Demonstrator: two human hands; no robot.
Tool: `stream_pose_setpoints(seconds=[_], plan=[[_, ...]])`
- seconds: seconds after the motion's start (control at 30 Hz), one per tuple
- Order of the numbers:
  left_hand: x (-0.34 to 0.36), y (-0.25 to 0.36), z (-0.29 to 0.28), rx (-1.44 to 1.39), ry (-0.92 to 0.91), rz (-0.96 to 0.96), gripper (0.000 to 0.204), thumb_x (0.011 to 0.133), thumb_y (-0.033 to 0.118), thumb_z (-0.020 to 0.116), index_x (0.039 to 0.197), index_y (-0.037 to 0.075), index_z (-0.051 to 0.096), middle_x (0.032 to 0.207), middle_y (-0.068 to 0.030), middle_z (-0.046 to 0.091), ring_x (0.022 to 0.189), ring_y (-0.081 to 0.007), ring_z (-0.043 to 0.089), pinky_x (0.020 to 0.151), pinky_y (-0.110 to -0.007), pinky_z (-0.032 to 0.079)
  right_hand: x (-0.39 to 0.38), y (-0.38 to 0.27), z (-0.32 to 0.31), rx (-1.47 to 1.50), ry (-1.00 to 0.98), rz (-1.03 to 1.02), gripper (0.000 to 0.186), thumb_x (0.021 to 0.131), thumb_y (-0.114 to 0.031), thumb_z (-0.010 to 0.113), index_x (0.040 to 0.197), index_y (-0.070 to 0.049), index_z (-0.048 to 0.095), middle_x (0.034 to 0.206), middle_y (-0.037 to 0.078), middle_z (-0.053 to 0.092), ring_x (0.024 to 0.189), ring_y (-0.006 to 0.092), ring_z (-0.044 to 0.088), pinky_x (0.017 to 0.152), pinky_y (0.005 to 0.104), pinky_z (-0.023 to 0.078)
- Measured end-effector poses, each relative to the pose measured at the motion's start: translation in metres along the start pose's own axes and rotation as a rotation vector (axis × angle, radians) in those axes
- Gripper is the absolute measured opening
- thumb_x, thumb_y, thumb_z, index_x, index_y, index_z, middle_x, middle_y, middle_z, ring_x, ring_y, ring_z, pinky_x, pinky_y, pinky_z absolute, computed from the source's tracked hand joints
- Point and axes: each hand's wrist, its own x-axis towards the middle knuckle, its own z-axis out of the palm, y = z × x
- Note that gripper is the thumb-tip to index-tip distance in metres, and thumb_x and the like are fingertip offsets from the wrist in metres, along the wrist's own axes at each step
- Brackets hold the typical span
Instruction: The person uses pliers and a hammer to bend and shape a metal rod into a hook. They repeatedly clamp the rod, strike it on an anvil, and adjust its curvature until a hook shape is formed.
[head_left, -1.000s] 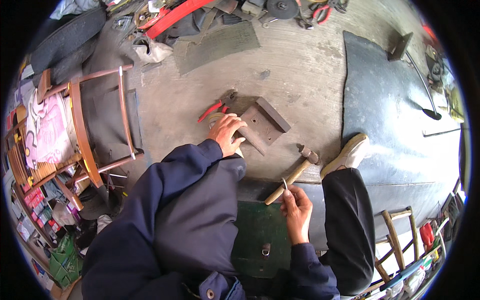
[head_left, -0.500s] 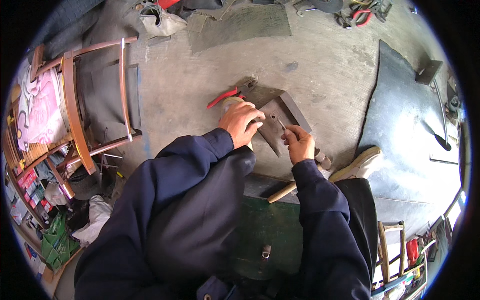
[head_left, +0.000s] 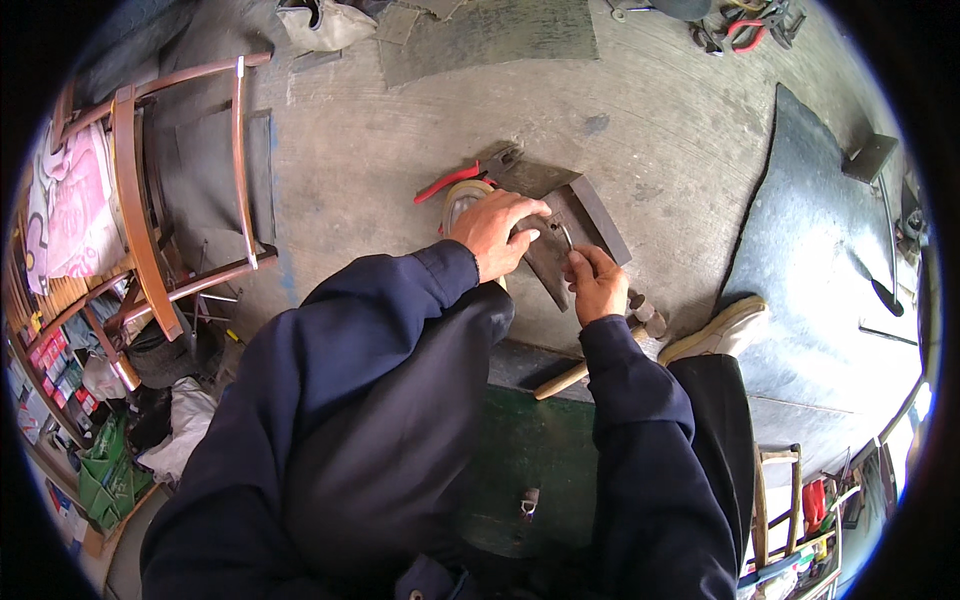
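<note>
A dark metal piece (head_left: 603, 228) with a raised edge lies on the floor before me. My right hand (head_left: 600, 285) pinches a thin metal rod (head_left: 569, 238), its upper end near a small dark spot on the metal piece. Reaching in from the other side, my left hand (head_left: 498, 232) holds its thumb and forefinger apart just over the plate, close to the rod's tip. Nothing shows between those fingers. Pliers (head_left: 447, 184) with red handles lie beyond the left hand, next to my shoe. A hammer (head_left: 562, 380) with a wooden handle rests below the right hand.
On the left stands a wooden chair (head_left: 140, 210) with a pink cloth (head_left: 85, 210). A large dark sheet (head_left: 800, 260) covers the floor at right. Another flat sheet (head_left: 490, 42) and more red-handled pliers (head_left: 748, 36) lie at the far side. My other shoe (head_left: 718, 332) is at right.
My left hand has moved right over the metal piece, its thumb and forefinger spread wider. My right hand stays on the rod, which now stands more upright in view. The whole view has shifted slightly.
</note>
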Motion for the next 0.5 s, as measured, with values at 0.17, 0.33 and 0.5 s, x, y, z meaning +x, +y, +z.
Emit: stream_pose_setpoints(seconds=[0.17,0.33,0.5], plan=[[0.006,-0.003,0.005,-0.139,-0.025,-0.149,0.032,0.087,0.009,0.068,0.118,0.011,0.064,0.115,-0.0101,0.068,0.110,-0.0289,0.064,0.098,-0.039,0.050,0.007,0.004,0.010,0.015,-0.017,-0.018,0.016,0.094,-0.011,0.067,0.100,0.001,0.074,0.075,0.006,0.070,0.069,0.0112,0.064,0.066,0.0284,0.052],[0.011,-0.009,0.008,-0.163,-0.032,-0.208,0.029,0.086,0.011,0.069,0.114,0.012,0.062,0.116,-0.0131,0.068,0.111,-0.0313,0.064,0.095,-0.041,0.051,0.005,0.010,0.008,-0.124,0.027,-0.029,0.017,0.091,-0.013,0.070,0.101,-0.001,0.074,0.078,0.012,0.071,0.070,0.0177,0.066,0.069,0.0328,0.053],[0.017,-0.014,0.011,-0.192,-0.096,-0.351,0.035,0.090,0.008,0.067,0.125,0.012,0.059,0.118,-0.0125,0.069,0.115,-0.0266,0.065,0.098,-0.038,0.051,0.001,0.002,0.003,-0.464,0.068,-0.251,0.017,0.088,-0.014,0.072,0.101,-0.002,0.074,0.086,0.014,0.070,0.077,0.0213,0.067,0.075,0.0337,0.053]])
